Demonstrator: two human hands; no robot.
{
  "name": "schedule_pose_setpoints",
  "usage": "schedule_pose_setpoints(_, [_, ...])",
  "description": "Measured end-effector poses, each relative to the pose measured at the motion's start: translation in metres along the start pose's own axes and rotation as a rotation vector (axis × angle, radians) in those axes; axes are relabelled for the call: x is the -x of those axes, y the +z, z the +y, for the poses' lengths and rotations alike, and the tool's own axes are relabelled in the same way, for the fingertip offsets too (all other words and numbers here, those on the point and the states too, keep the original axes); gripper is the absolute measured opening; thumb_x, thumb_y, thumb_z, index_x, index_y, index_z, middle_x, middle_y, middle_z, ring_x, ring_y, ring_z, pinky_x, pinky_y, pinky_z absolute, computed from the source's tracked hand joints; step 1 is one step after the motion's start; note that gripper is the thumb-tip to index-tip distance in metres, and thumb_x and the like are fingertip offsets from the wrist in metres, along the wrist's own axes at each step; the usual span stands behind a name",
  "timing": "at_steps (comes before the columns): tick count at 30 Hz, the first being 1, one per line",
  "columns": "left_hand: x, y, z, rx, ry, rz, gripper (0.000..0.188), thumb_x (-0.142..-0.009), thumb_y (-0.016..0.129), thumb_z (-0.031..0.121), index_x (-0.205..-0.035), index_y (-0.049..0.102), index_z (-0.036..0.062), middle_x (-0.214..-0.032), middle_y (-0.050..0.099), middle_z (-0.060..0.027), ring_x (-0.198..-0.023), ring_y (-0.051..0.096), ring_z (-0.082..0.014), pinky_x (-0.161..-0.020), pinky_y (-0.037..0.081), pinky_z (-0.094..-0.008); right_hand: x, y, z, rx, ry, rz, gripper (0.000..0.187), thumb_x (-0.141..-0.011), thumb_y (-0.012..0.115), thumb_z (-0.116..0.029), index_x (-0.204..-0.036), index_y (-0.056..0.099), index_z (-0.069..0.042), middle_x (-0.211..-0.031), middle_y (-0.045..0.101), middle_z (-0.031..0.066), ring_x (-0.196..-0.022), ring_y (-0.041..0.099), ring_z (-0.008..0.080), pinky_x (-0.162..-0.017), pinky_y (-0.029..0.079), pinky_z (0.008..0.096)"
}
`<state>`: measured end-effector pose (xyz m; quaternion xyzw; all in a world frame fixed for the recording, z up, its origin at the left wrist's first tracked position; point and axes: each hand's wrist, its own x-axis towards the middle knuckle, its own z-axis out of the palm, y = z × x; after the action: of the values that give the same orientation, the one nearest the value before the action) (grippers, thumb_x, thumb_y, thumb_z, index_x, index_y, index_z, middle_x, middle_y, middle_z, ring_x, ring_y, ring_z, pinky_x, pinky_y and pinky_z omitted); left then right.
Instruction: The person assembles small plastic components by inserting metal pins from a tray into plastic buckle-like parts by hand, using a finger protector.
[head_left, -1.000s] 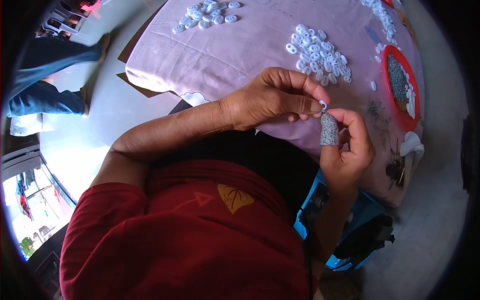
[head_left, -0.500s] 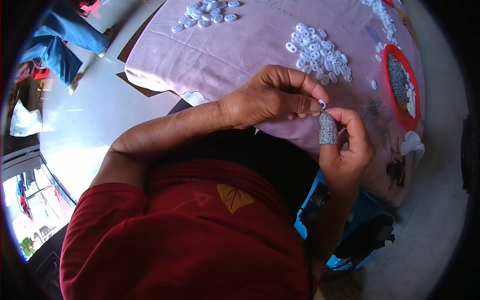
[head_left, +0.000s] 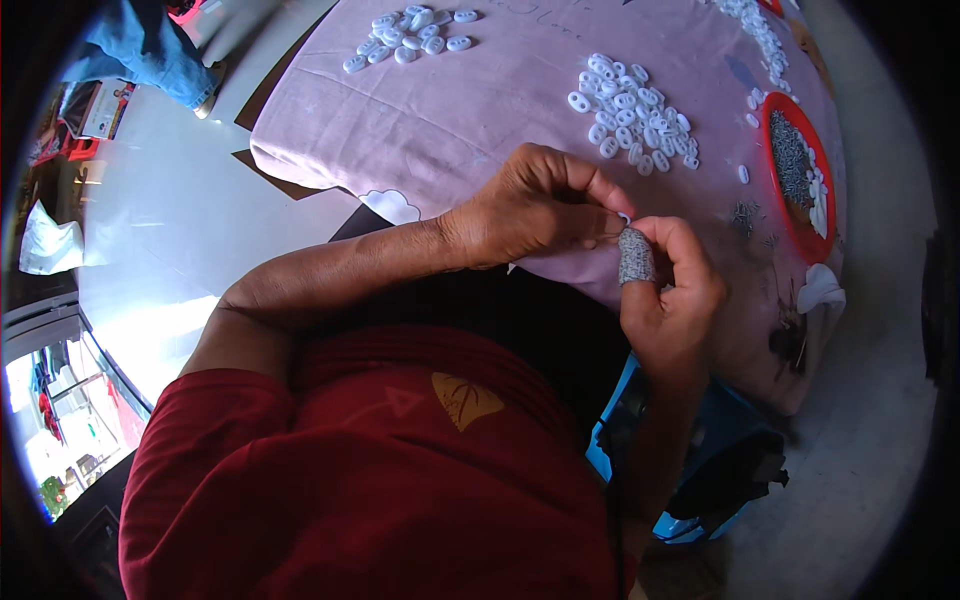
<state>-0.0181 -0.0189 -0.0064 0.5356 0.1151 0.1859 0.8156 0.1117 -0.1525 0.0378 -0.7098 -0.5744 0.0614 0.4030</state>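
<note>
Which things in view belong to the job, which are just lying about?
Likely job:
small white piece in the left hand, right hand against it
grey sleeve on the right thumb
heap of white two-holed pieces
red tray of metal bits

Likely just lying about:
white cloth beside the tray
white crumpled item on the floor

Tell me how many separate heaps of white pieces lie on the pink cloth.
3: a left heap near the picture's top, a middle heap slightly lower, and a right heap strung out beyond the red tray. More may lie out of view.
</note>
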Motion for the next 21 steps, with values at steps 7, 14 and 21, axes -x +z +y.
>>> schedule_pose_setpoints(7, [-0.006,-0.007,0.006,0.184,-0.164,0.000,0.016,-0.092,0.064,0.007,-0.106,0.068,0.0020,-0.090,0.070,-0.0054,-0.079,0.064,-0.0078,-0.063,0.047,-0.0184,0.001,0.000,0.009,-0.172,0.012,0.047,0.018,-0.083,0.063,0.000,-0.100,0.064,-0.002,-0.082,0.067,0.0058,-0.069,0.060,0.0107,-0.053,0.041,0.0229])
schedule_pose_setpoints(14, [-0.006,-0.010,0.004,0.204,-0.198,-0.028,0.018,-0.091,0.065,0.006,-0.109,0.067,0.0022,-0.091,0.070,-0.0062,-0.077,0.064,-0.0077,-0.063,0.048,-0.0188,0.000,-0.006,0.005,-0.023,0.024,-0.033,0.015,-0.086,0.061,-0.002,-0.101,0.063,-0.002,-0.082,0.063,0.0023,-0.070,0.054,0.0085,-0.058,0.041,0.0242])
schedule_pose_setpoints(21, [-0.005,-0.007,0.003,0.188,-0.174,0.006,0.017,-0.091,0.065,0.006,-0.107,0.068,0.0021,-0.090,0.070,-0.0049,-0.075,0.063,-0.0075,-0.062,0.049,-0.0192,0.000,0.006,0.006,0.061,-0.055,0.026,0.010,-0.084,0.063,-0.003,-0.093,0.060,-0.003,-0.083,0.062,0.0115,-0.071,0.061,0.0286,-0.058,0.047,0.0350])
